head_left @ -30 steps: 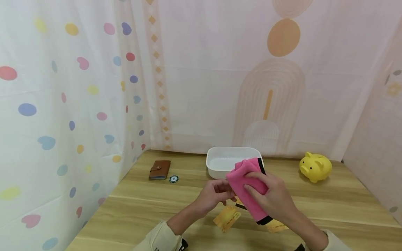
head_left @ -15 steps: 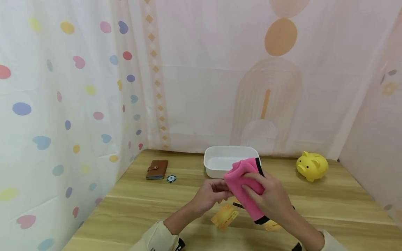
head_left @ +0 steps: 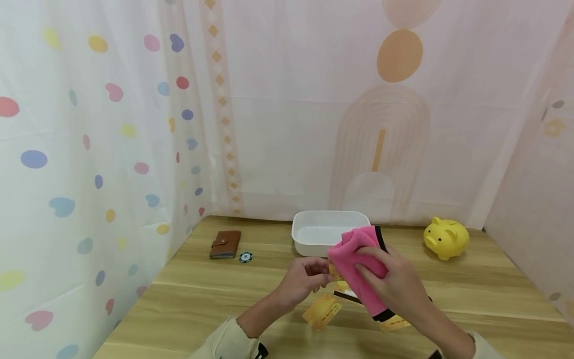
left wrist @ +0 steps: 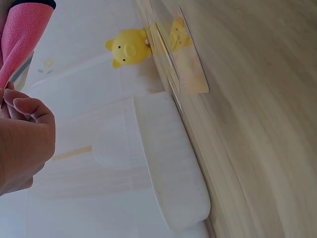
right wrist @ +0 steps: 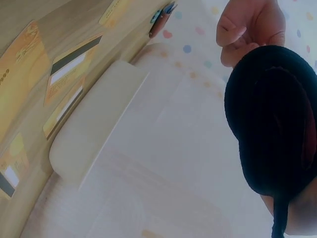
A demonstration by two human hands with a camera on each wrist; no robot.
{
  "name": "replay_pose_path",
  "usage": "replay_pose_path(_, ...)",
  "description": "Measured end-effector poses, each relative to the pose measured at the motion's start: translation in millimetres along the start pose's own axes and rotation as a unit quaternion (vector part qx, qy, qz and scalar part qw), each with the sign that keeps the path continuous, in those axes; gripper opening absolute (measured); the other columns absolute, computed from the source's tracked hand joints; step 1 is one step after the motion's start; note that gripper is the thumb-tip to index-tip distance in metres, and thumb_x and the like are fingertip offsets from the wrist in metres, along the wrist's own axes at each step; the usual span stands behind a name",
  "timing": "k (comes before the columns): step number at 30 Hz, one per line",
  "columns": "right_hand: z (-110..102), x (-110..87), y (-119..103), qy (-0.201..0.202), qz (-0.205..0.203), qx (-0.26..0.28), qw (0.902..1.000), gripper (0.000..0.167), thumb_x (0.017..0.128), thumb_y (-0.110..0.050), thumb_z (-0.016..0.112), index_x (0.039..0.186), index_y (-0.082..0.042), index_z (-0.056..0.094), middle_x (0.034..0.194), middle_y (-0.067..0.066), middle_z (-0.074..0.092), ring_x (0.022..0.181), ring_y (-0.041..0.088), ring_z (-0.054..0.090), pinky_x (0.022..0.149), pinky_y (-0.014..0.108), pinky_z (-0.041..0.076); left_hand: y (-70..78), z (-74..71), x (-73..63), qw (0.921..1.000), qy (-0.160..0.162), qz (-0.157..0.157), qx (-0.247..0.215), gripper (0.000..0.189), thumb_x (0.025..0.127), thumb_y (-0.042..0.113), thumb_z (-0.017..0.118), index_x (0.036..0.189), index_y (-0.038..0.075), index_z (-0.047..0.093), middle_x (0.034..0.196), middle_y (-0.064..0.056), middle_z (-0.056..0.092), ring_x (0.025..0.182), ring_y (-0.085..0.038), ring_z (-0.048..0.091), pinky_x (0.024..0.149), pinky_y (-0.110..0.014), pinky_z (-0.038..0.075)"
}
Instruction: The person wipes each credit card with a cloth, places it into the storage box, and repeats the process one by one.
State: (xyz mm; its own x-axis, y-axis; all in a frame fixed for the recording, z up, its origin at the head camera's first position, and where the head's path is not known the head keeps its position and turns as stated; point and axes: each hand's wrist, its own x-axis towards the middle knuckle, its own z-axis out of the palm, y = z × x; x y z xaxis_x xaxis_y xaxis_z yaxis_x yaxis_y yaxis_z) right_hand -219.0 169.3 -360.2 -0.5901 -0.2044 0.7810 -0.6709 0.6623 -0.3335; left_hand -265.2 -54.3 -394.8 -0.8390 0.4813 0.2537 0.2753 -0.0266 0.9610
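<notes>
My left hand point(head_left: 299, 281) pinches a gold card point(head_left: 334, 270) by its edge; most of the card is hidden behind the cloth. My right hand point(head_left: 396, 281) grips a folded pink cloth point(head_left: 354, 267) with black edging, held against that card above the table. Seen from the right wrist, the cloth's dark edge point(right wrist: 272, 114) covers much of the right side. Under the hands lie several gold cards: one point(head_left: 322, 311) below the left hand, a striped one point(head_left: 347, 295) partly behind the cloth, and another point(head_left: 394, 323) below the right hand.
A white plastic bin point(head_left: 309, 249) stands behind the hands. At the back left are a brown snap wallet point(head_left: 225, 244) and a poker chip point(head_left: 245, 257). To the right sits a yellow piggy bank point(head_left: 446, 239). Curtains enclose the wooden table point(head_left: 188, 309).
The cloth in my right hand has shifted slightly to the right, away from the left fingers. More of the pinched gold card now shows between them. The left hand has barely moved.
</notes>
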Motion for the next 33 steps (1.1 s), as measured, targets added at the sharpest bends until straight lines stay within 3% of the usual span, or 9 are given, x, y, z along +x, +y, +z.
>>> replay_pose_path(20, -16, -0.5, 18, 0.011, 0.013, -0.02, 0.9997, 0.032, 0.072, -0.001, 0.086, 0.098, -0.016, 0.074, 0.09, 0.004, 0.07, 0.066, 0.007, 0.056, 0.051, 0.016, 0.047, 0.0, 4.3, 4.1, 0.9995, 0.004, -0.026, -0.019, 0.022, 0.088, -0.002, 0.064, 0.104, -0.017, 0.06, 0.077, 0.004, 0.061, 0.068, -0.006, 0.052, 0.055, -0.016, 0.04)
replay_pose_path(33, -19, 3.1, 30, 0.002, 0.038, -0.006, 0.9993, 0.029, 0.075, 0.001, 0.083, 0.099, -0.01, 0.073, 0.09, 0.008, 0.072, 0.065, 0.009, 0.057, 0.048, 0.022, 0.049, -3.7, -1.8, 6.0, 0.9982, -0.003, -0.03, -0.052, 0.027, 0.088, -0.002, 0.062, 0.109, -0.019, 0.056, 0.08, 0.002, 0.061, 0.071, -0.007, 0.052, 0.055, -0.016, 0.042)
